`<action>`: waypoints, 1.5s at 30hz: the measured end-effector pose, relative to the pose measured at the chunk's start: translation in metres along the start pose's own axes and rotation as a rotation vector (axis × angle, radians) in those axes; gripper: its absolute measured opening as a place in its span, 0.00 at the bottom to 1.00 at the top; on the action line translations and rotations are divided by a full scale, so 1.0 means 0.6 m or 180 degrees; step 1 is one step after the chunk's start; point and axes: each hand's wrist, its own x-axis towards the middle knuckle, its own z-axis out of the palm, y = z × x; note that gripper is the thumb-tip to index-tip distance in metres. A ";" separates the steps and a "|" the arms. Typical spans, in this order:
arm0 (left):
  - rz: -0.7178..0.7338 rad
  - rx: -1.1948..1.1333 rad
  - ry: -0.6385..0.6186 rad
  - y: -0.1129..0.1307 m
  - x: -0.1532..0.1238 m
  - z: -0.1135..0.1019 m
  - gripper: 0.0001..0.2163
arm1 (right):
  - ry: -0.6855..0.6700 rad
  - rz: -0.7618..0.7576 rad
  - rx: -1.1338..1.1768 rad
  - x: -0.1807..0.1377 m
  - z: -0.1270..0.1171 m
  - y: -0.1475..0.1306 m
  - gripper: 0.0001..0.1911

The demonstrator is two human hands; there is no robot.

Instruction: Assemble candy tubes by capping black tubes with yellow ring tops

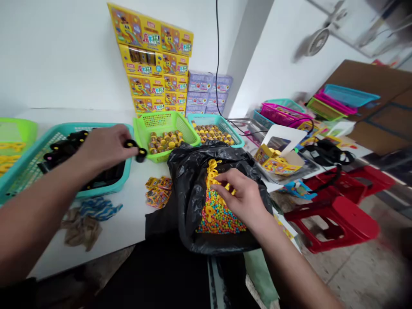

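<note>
My left hand (104, 148) hangs over the edge of a teal basket (25, 167) of black toy parts and pinches a small black toy part (137, 151) with round ends. My right hand (243, 197) reaches into an open black plastic bag (189, 189) on my lap edge, its fingers closed on a yellow plastic piece (229, 187). The bag holds small multicoloured candy beads (217, 219) and more yellow plastic pieces (212, 165).
A green basket (154, 122) and a teal basket (222, 122) of small filled toys stand behind the bag. Stacked yellow boxes (151, 64) lean against the wall. Yellow packets (157, 191) and rags (88, 216) lie on the white table. Red stools (337, 210) stand right.
</note>
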 end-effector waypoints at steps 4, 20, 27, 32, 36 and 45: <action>0.0627 -0.2116 -0.0788 0.131 -0.066 0.027 0.10 | -0.0246 -0.0276 0.0238 0.028 0.039 -0.020 0.20; 0.1080 -0.3140 -0.1509 0.253 -0.144 0.141 0.11 | -0.1157 0.0249 -0.0955 -0.014 -0.006 0.071 0.10; 0.1194 -0.2603 -0.1285 0.228 -0.145 0.157 0.03 | -0.2834 0.0250 -0.1967 -0.017 0.019 0.057 0.11; 0.0973 -0.2905 -0.1159 0.226 -0.143 0.156 0.04 | -0.2676 0.0610 -0.1989 0.000 0.072 0.060 0.12; 0.0792 -0.3198 -0.1175 0.224 -0.143 0.150 0.04 | -0.2250 0.0777 -0.1800 0.007 0.085 0.076 0.13; 0.1130 -0.3381 -0.0727 0.218 -0.157 0.160 0.12 | -0.0714 0.0379 -0.0514 -0.027 0.039 0.059 0.13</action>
